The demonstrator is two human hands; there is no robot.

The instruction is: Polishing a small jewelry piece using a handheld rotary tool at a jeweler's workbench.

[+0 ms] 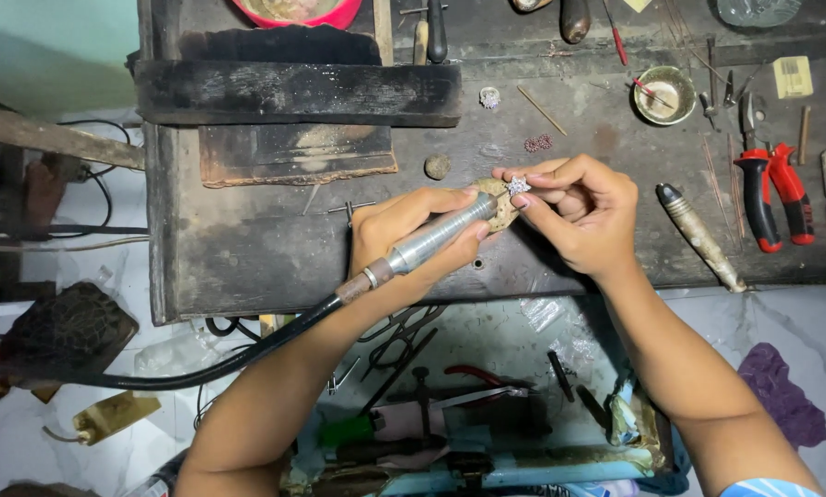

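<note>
**A tiny shiny piece meets a metal tool**

In the middle of the frame, the person's left hand (404,241) is wrapped tight around a silver rotary tool (436,237). A black hose (247,354) runs from the tool's back end down to the lower left of the frame. The right hand (574,207) pinches a small sparkly piece (518,185) between thumb and fingertips, just right of the tool's tip. Both hands rest over a small tan peg (503,207) on the dark workbench (247,248).

The sparkly piece looks very small and light, hard but easy to bend or scratch. It could slip away, so it seems best held by its edges with the fingertips, pressed down on the peg. The tool looks stiff and a bit heavy, best held like a fat pen near the front.

At the right of the frame lie red pliers (772,193) and a worn tool with a dark tip (703,237). A small round bowl (664,95) sits at the upper right. An open drawer (487,396) full of tools shows at the bottom
</note>
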